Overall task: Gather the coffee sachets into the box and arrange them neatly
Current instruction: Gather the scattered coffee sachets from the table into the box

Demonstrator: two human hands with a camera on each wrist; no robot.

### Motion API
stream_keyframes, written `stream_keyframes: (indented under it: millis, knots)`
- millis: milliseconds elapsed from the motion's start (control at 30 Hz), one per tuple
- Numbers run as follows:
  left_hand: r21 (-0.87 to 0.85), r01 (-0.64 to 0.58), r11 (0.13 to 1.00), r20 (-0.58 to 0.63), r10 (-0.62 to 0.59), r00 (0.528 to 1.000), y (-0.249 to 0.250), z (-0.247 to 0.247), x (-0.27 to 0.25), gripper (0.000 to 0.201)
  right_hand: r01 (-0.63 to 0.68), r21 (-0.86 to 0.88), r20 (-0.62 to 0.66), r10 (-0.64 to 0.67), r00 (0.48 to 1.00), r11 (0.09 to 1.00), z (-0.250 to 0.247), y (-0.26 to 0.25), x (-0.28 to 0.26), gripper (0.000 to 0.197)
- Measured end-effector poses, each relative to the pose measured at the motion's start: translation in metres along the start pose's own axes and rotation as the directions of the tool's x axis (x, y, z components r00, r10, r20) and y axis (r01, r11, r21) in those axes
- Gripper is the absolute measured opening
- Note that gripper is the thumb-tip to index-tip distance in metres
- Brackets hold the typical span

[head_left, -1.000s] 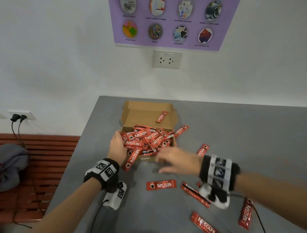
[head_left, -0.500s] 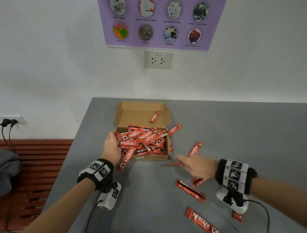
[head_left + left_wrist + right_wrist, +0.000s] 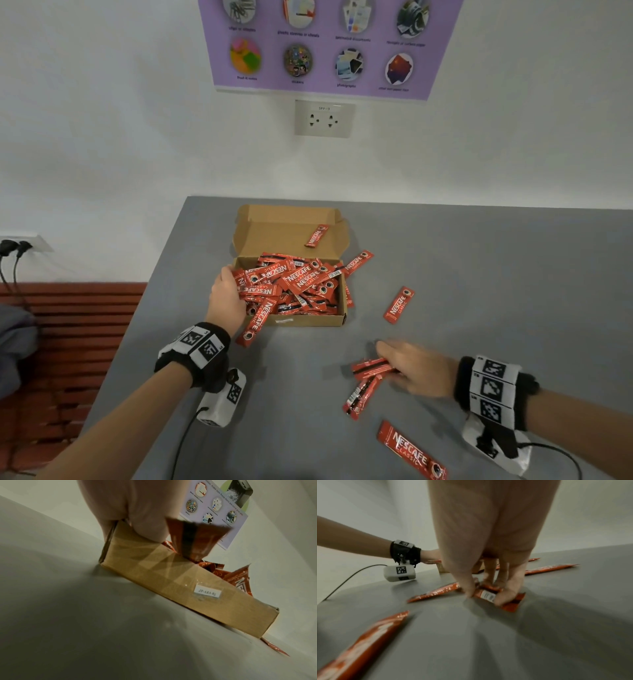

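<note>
Grey table against a white wall. Open cardboard box sits near the table's far left part, lid flap laid back, heaped with red coffee sachets lying every which way; one sachet rests on the inner face of the flap, another pokes out over the box's right rim, and one hangs over the front-left corner down to the table. Left hand is at the box's left end, palm against the heap; from the wrist view the thumb lies on the box's near edge beside a sachet end, but how far the other fingers curl I cannot tell. Right hand is down on the table in front of and to the right of the box, fingers curled with tips pressing on a small cluster of sachets, thumb and fingers pinching them together; they still touch the table. Loose sachets elsewhere: one right of the box, well apart from it, and one at the near edge below the right hand. A purple poster and a wall socket hang above the table; a red slatted bench stands to the left.
</note>
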State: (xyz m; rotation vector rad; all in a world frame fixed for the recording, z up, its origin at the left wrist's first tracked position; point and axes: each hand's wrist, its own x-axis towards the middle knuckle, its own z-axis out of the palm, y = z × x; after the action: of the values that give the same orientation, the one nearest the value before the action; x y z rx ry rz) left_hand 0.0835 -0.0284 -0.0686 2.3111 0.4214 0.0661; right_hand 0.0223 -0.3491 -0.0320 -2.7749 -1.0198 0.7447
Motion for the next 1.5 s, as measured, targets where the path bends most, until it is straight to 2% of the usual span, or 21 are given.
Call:
stream_keyframes:
  millis: [233,300,400,500,633,667,767,867,933,1000,1067,1133,1200,1233,1367,1433,1500]
  knots:
    - [0.027,-0.060,0.998,-0.026,0.061,0.998,-0.002,-0.001,0.000,0.042,-0.036,-0.154,-0.103,0.021,0.994,0.987,0.006,-0.012,0.009,0.015]
    - [0.030,-0.063,0.998,-0.026,0.064,0.998,-0.001,-0.001,-0.001,0.043,-0.054,-0.103,-0.106,0.043,0.993,0.993,0.006,-0.011,0.010,0.010]
    - [0.025,-0.045,0.999,-0.018,0.045,0.999,0.001,-0.001,-0.001,0.045,-0.054,0.084,-0.097,0.062,0.993,0.995,0.005,-0.010,0.008,0.002]
    - [0.037,-0.019,0.999,-0.003,0.019,1.000,-0.001,0.000,0.000,0.046,-0.001,0.127,-0.080,0.011,0.997,0.992,0.007,-0.020,0.000,0.017]
    - [0.031,-0.008,0.999,0.007,0.008,1.000,-0.001,0.001,0.001,0.048,0.102,0.129,0.043,-0.109,0.993,0.986,0.012,-0.035,0.001,0.057]
    - [0.030,-0.011,0.999,0.006,0.011,1.000,-0.001,0.001,0.000,0.048,0.120,0.112,0.064,-0.127,0.990,0.986,0.014,-0.037,0.003,0.059]
    - [0.031,-0.011,0.999,0.006,0.011,1.000,-0.002,0.001,0.001,0.047,0.210,0.033,0.027,-0.211,0.977,0.977,0.016,-0.038,0.011,0.035]
    - [0.034,-0.005,0.999,0.008,0.005,1.000,-0.005,0.002,0.003,0.047,0.228,-0.086,0.047,-0.224,0.973,0.970,0.012,-0.039,0.012,0.026]
    - [0.036,0.000,0.999,0.011,-0.001,1.000,-0.004,0.002,0.004,0.047,0.198,-0.059,0.033,-0.196,0.980,0.978,0.006,-0.036,0.007,0.022]
    - [0.038,0.005,0.999,0.011,-0.006,1.000,-0.002,0.002,0.002,0.048,0.135,0.050,0.009,-0.135,0.991,0.990,-0.003,-0.031,-0.003,0.017]
    - [0.040,0.000,0.999,0.011,0.000,1.000,-0.001,0.001,0.001,0.048,0.063,0.156,0.058,-0.073,0.996,0.986,-0.008,-0.028,-0.017,0.023]
    - [0.039,-0.001,0.999,0.010,0.001,1.000,-0.001,0.001,0.001,0.048,-0.006,0.190,0.185,-0.030,0.982,0.982,-0.005,-0.028,-0.031,0.046]
    - [0.035,-0.006,0.999,0.003,0.006,1.000,-0.002,0.001,0.002,0.048,-0.036,0.061,0.278,0.018,0.960,0.997,0.007,-0.028,-0.040,0.062]
    - [0.032,-0.008,0.999,0.001,0.008,1.000,-0.002,0.001,0.002,0.048,-0.025,-0.001,0.275,0.024,0.961,1.000,0.014,-0.028,-0.042,0.062]
    - [0.021,-0.009,1.000,0.005,0.009,1.000,-0.003,0.001,0.001,0.050,0.001,0.066,0.179,-0.013,0.984,0.998,0.022,-0.024,-0.039,0.031]
    - [0.019,-0.014,1.000,0.004,0.013,1.000,-0.004,0.002,0.002,0.049,0.015,0.127,0.132,-0.032,0.991,0.992,0.016,-0.018,-0.034,0.023]
    - [0.016,-0.017,1.000,0.003,0.016,1.000,-0.005,0.002,0.003,0.050,-0.029,0.143,0.076,0.019,0.997,0.989,0.009,-0.006,-0.031,0.020]
